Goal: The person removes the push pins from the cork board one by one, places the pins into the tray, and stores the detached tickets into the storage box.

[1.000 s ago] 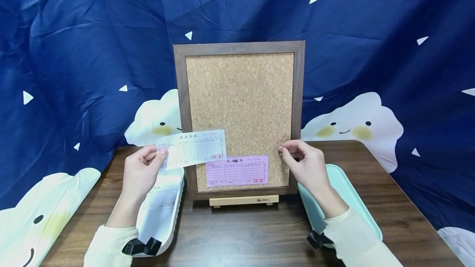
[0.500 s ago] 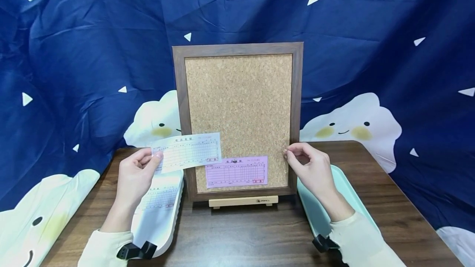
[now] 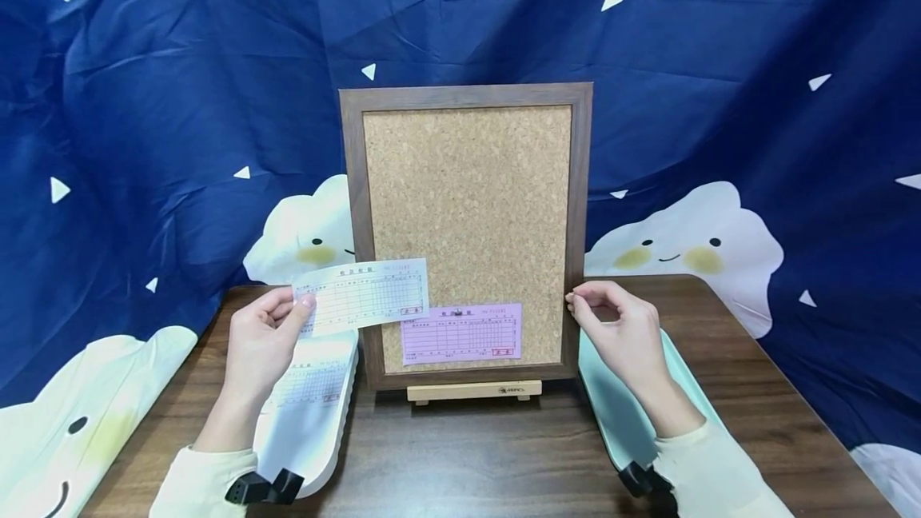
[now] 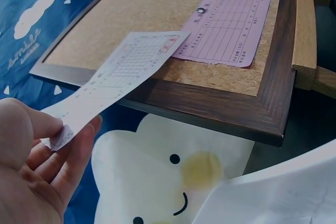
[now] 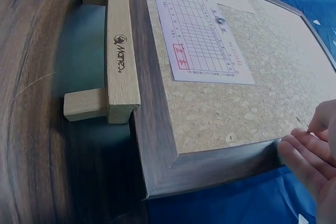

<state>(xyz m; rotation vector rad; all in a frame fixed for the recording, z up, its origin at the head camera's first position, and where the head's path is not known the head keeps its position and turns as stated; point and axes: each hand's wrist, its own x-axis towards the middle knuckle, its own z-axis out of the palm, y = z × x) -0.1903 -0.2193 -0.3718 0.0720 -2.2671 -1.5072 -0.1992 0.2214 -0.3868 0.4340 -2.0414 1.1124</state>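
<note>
My left hand [image 3: 261, 342] pinches a white form slip [image 3: 367, 294] by its left end, between thumb and fingers. The slip's right end overlaps the lower left of a framed cork board [image 3: 468, 190]; in the left wrist view the slip [image 4: 123, 69] bends slightly. Low on the cork, a purple form slip [image 3: 460, 334] hangs from a pushpin [image 5: 221, 21] at its top middle. My right hand [image 3: 620, 334] is at the board's right frame, thumb and forefinger pinched together. A tiny thin point, like a pushpin's tip [image 5: 298, 120], shows at these fingertips; the rest is hidden.
The board leans on a small wooden stand [image 3: 475, 392] on the brown table [image 3: 446, 462]. At left, a white tray [image 3: 305, 454] holds another white form slip [image 3: 312, 382]. A mint-green tray [image 3: 612, 414] lies under my right forearm. A blue cloth [image 3: 460, 14] hangs behind.
My right hand has drawn back to the right, from over the cork to the board's right frame. My left hand and its slip have shifted slightly left and down.
</note>
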